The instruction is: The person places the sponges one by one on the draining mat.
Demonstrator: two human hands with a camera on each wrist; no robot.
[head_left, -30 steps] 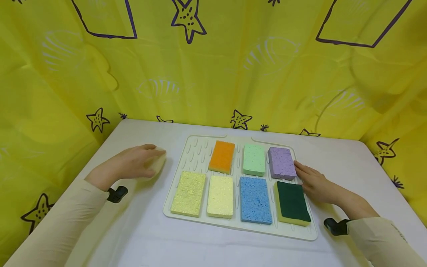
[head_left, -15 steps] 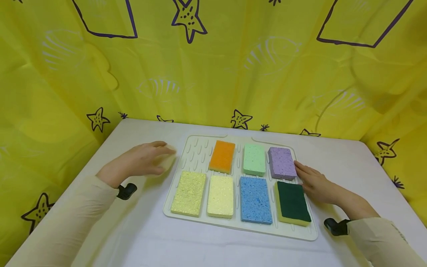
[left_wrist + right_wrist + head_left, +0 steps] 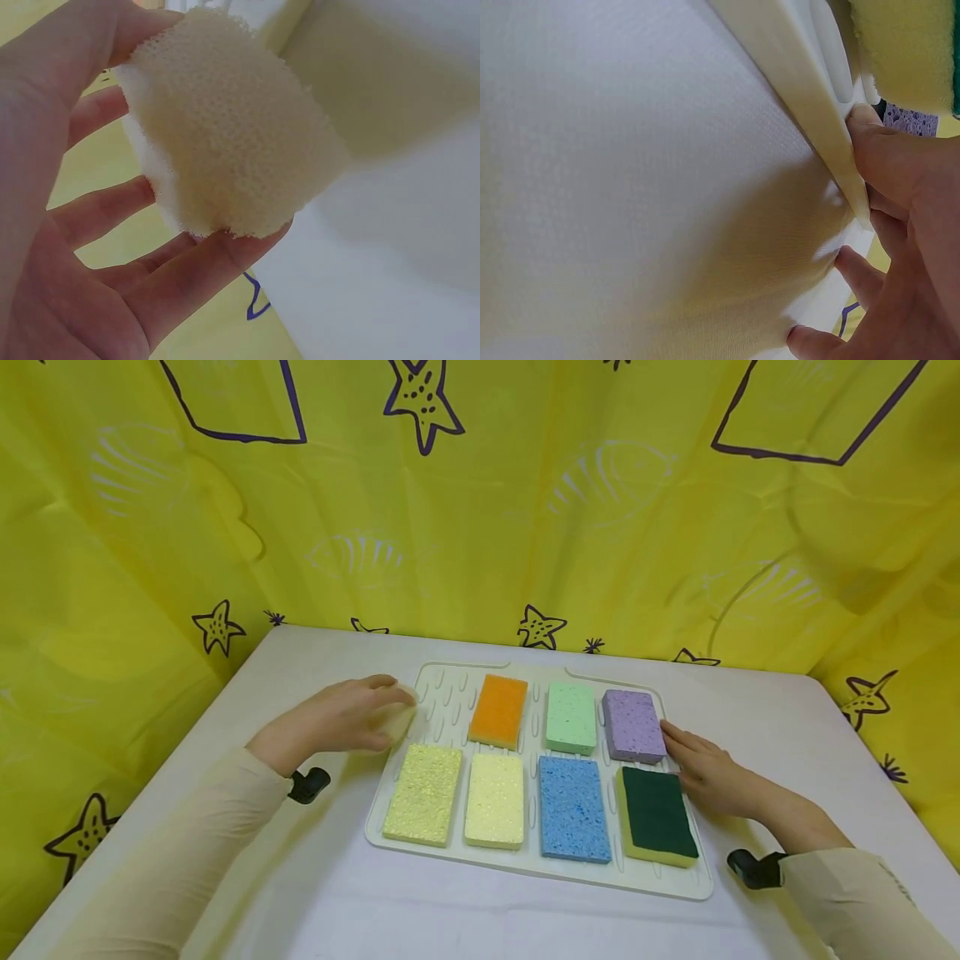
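Observation:
My left hand (image 3: 337, 717) grips a cream-coloured sponge (image 3: 232, 120) by its edges, thumb on one side and fingers on the other. It hangs over the left rim of a white ridged drying tray (image 3: 540, 878), beside the orange sponge (image 3: 498, 710). My right hand (image 3: 716, 779) rests at the tray's right edge with its fingers extended next to the purple sponge (image 3: 633, 725). In the right wrist view its thumb (image 3: 866, 116) lies on the tray rim, and the outer fingertips touch the tablecloth. The green-topped scrub sponge (image 3: 658, 814) lies just beside that thumb.
Also on the tray are a mint green sponge (image 3: 571, 717), a blue sponge (image 3: 574, 808), a pale yellow sponge (image 3: 495, 802) and a rough yellow-green sponge (image 3: 423, 793). A white cloth (image 3: 465, 918) covers the table. Yellow patterned curtains (image 3: 480, 527) enclose its back and sides.
My left hand has moved right with the cream sponge, from the tablecloth left of the tray to over its left rim. The right hand has stayed in place.

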